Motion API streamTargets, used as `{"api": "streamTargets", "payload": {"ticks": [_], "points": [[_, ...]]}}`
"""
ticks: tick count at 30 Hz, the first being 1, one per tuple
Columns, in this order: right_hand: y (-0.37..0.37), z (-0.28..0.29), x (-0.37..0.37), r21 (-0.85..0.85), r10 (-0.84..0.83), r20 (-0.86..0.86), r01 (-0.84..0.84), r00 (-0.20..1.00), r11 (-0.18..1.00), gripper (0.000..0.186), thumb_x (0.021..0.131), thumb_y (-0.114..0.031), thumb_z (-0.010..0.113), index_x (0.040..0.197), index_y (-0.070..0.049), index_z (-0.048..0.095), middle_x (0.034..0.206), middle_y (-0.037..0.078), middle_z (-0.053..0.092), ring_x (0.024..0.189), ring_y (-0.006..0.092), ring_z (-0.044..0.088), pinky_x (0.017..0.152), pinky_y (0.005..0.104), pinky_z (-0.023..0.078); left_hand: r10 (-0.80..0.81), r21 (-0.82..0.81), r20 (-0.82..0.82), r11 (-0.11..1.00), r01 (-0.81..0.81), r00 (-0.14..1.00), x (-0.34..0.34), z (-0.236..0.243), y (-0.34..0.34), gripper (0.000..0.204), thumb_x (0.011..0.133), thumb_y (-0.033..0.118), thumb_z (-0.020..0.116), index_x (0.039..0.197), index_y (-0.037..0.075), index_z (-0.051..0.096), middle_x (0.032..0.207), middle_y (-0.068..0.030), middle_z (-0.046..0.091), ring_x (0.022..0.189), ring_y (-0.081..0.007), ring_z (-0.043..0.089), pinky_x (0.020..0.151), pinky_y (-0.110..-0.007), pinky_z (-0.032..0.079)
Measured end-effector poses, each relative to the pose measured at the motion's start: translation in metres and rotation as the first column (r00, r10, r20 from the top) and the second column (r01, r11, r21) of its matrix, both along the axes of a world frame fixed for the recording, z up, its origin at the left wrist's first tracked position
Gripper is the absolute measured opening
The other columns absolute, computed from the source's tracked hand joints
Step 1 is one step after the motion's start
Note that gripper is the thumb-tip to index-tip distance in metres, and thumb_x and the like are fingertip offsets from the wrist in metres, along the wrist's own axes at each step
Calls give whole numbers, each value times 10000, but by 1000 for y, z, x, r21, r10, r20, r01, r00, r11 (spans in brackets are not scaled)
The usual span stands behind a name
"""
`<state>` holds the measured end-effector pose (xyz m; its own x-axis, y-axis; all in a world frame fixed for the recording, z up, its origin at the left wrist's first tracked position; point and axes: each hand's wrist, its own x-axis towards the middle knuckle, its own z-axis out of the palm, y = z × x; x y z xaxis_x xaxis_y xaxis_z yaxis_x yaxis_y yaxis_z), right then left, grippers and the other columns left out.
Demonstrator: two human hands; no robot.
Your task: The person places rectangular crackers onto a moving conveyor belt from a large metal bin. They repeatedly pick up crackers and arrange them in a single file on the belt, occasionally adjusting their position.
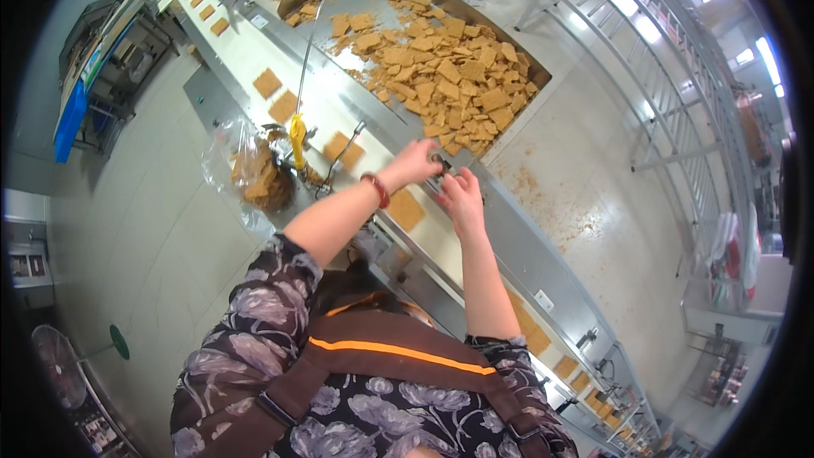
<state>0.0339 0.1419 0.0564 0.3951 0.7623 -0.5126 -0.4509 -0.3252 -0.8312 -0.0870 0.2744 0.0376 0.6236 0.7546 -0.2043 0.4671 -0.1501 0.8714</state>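
Both my hands meet over the far metal rail of a conveyor, beside the tray of biscuits. My left hand point(413, 163), with a red bracelet at the wrist, has its fingers closed on a small dark piece point(439, 164). My right hand point(463, 200) has bent fingers at the near side of that piece; what they pinch is mostly hidden. Below my hands, square brown biscuits point(405, 210) lie on the white belt point(441, 242). The dark piece is too small and covered to name.
A large metal tray point(547, 80) holds a heap of biscuits point(449, 68) beyond the rail. A bag of broken biscuits point(264, 178) hangs at the belt's left side, next to a yellow-wrapped fitting point(298, 137) on a thin rod. A metal rack point(627, 59) stands right.
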Motion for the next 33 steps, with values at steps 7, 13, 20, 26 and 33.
{"api": "streamTargets", "payload": {"ticks": [7,13,20,26,33], "points": [[86,-29,13,-210,-221,117,242,968,947,911,829,-198,726,1508,-82,131,1376,209,372,1094,260,508,730,345,558,60,299,-748,920,254,661,19,41,165,1167,666,268,862,1543,219,93,1582,-219,77,1382,-466,287,1028,-546,436],[125,-26,11,-415,-246,330,374,911,829,952,815,-308,748,1522,-124,138,1467,207,242,1132,304,509,600,364,574,33,214,-854,932,292,520,28,34,224,1340,559,450,913,1545,309,17,1608,-143,-36,1433,-475,116,1025,-676,361],[197,-23,43,-348,-428,40,414,903,841,939,885,-536,625,1538,-230,24,1553,148,121,1349,414,300,930,578,479,-289,33,-693,902,430,660,69,14,264,1201,642,593,807,1551,234,110,1558,-224,208,1388,-437,294,1040,-507,414],[255,-43,56,-92,-365,-327,355,872,930,683,966,-584,427,1490,-195,227,1503,136,298,1327,392,377,991,665,370,-126,-454,65,879,142,990,103,-25,256,976,788,593,696,1507,88,271,1483,-179,380,1285,-322,452,944,-437,468],[249,-69,79,-13,-502,-301,522,811,853,497,1003,-533,360,1313,-158,461,1250,93,562,1092,325,580,816,572,497,153,-193,156,974,-122,976,131,-18,177,678,750,352,681,1360,92,543,1338,-240,485,1233,-345,493,1015,-394,425]]}}
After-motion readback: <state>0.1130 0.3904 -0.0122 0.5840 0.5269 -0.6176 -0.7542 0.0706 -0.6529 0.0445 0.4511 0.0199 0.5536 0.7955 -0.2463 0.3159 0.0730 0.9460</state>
